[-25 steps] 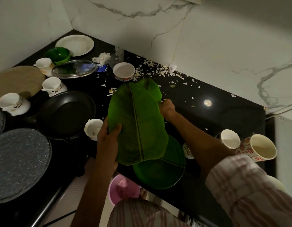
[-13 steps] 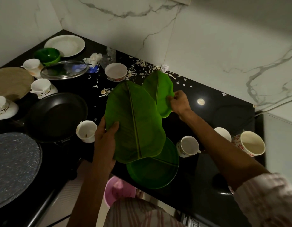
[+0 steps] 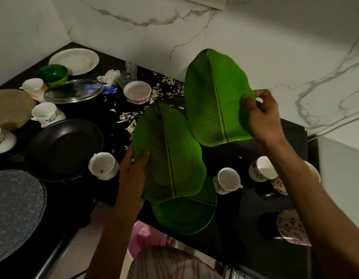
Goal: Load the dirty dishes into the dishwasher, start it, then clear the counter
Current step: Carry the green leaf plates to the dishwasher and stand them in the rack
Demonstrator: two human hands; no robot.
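Note:
My left hand [image 3: 134, 170] grips the left edge of a green leaf-shaped plate [image 3: 168, 152], held tilted above the black counter [image 3: 245, 234]. My right hand [image 3: 263, 115] pinches the right edge of a second leaf-shaped plate [image 3: 214, 97], lifted up in front of the marble wall. A round green plate [image 3: 186, 214] lies on the counter under the first leaf plate. Several white and flowered cups stand around, among them a cup [image 3: 227, 180] right of the plates and a cup [image 3: 103, 165] to their left.
A black pan [image 3: 63, 148], a glass lid [image 3: 74, 91], a green bowl [image 3: 52, 74], a white plate [image 3: 74, 60] and a small white bowl [image 3: 137, 91] crowd the left counter. Scraps [image 3: 166, 85] litter the back. A pink bin [image 3: 144, 238] sits on the floor below.
My right hand has pulled the second leaf plate out from behind the first and raised it up and to the right. My left hand keeps its plate in place.

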